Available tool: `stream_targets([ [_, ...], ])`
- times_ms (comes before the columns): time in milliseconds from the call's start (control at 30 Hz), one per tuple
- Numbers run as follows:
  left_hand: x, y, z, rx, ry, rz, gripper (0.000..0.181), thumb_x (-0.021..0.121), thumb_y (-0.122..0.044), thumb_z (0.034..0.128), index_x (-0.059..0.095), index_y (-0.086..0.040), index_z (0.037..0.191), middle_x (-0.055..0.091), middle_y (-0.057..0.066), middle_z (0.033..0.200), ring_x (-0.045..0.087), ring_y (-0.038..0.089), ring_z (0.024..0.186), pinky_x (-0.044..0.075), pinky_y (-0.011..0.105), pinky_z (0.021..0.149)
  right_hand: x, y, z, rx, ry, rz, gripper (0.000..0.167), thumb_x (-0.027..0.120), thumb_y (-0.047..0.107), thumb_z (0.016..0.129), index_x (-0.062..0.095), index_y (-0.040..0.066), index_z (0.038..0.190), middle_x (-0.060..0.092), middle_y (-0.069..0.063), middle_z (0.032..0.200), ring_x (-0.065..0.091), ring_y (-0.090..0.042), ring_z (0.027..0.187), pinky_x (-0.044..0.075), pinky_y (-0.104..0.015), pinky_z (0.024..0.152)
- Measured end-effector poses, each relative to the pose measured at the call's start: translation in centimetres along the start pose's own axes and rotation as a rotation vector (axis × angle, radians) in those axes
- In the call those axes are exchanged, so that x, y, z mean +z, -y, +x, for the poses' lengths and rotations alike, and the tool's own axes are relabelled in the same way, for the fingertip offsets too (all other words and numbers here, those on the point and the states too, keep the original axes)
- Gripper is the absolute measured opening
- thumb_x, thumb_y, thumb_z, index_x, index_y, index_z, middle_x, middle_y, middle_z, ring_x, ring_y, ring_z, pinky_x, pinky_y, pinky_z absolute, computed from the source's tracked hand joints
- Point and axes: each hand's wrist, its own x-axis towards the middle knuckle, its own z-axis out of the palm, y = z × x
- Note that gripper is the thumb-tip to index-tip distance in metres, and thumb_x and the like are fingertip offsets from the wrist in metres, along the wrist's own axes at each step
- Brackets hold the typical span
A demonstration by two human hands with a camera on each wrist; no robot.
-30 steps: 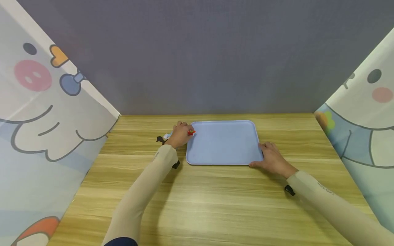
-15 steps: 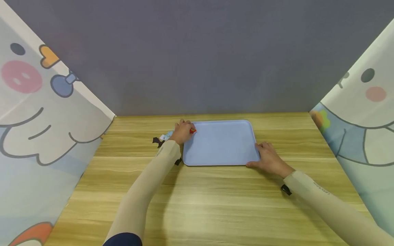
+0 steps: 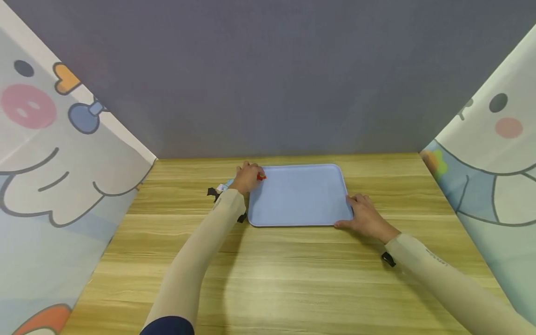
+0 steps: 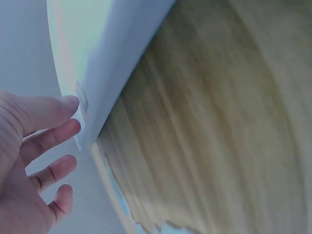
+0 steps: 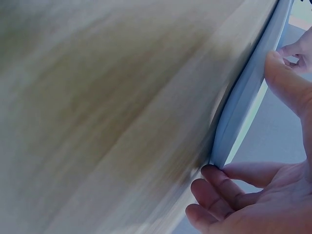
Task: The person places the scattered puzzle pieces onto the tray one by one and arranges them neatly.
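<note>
One red item pinched in left hand; right hand grips tray.

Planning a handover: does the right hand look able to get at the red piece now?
Probably not directly: the right hand holds the tray by its right end, and the left hand pinches the red piece at the left end. The way across looks open.

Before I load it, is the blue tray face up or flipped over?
Face up: the head view shows the blue tray with its rim raised around its middle.
</note>
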Motion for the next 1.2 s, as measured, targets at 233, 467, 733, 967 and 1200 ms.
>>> stream_targets([
  [233, -0.8, 0.7, -1.4, 0.016, -0.006, -0.044, 0.032, 0.066, -0.010, 0.0882, 0.064, -0.011, 0.120, 0.056, 0.003, 0.124, 0.040, 0.030, 0.116, 0.028, 0.055, 0.093, 0.2, -0.1, -0.3, 0.002, 0.001, 0.005, 0.101, 0.080, 0.045, 0.071, 0.034, -0.021, 0.133, 0.045, -0.032, 0.120, 0.038, -0.043, 0.109, 0.035, -0.054, 0.092],
  [467, -1.2, 2.0, -2.7, 0.006, -0.035, -0.044, 0.031, 0.066, -0.016, 0.0897, 0.063, -0.010, 0.120, 0.056, 0.007, 0.121, 0.040, 0.031, 0.112, 0.030, 0.056, 0.091, 0.2, -0.2, -0.5, 0.019, 0.005, 0.010, 0.101, 0.080, 0.045, 0.071, 0.034, -0.020, 0.133, 0.044, -0.033, 0.121, 0.038, -0.044, 0.110, 0.034, -0.055, 0.092],
  [733, -2.1, 3.6, -4.3, -0.037, -0.033, -0.046, 0.036, 0.067, -0.019, 0.0891, 0.062, -0.007, 0.122, 0.056, 0.013, 0.117, 0.040, 0.036, 0.112, 0.029, 0.059, 0.091, -0.1, -0.2, -0.6, 0.024, -0.002, 0.009, 0.102, 0.080, 0.046, 0.071, 0.034, -0.020, 0.133, 0.044, -0.033, 0.122, 0.038, -0.044, 0.110, 0.035, -0.056, 0.092],
  [967, -2.5, 4.6, -5.1, -0.141, 0.033, -0.029, 0.041, 0.066, -0.019, 0.0893, 0.057, -0.006, 0.127, 0.053, 0.017, 0.123, 0.035, 0.041, 0.121, 0.022, 0.065, 0.097, -0.2, 0.1, -0.5, 0.015, -0.005, 0.007, 0.102, 0.080, 0.046, 0.071, 0.035, -0.020, 0.133, 0.044, -0.033, 0.122, 0.038, -0.045, 0.110, 0.035, -0.056, 0.092],
  [1200, -2.5, 5.5, -5.6, -0.182, 0.097, -0.007, 0.036, 0.065, -0.023, 0.0905, 0.061, -0.005, 0.121, 0.058, 0.016, 0.120, 0.034, 0.043, 0.122, 0.017, 0.067, 0.100, -0.3, 0.4, -0.4, 0.008, -0.004, 0.011, 0.101, 0.080, 0.045, 0.071, 0.035, -0.020, 0.133, 0.044, -0.033, 0.120, 0.038, -0.046, 0.110, 0.035, -0.056, 0.092],
])
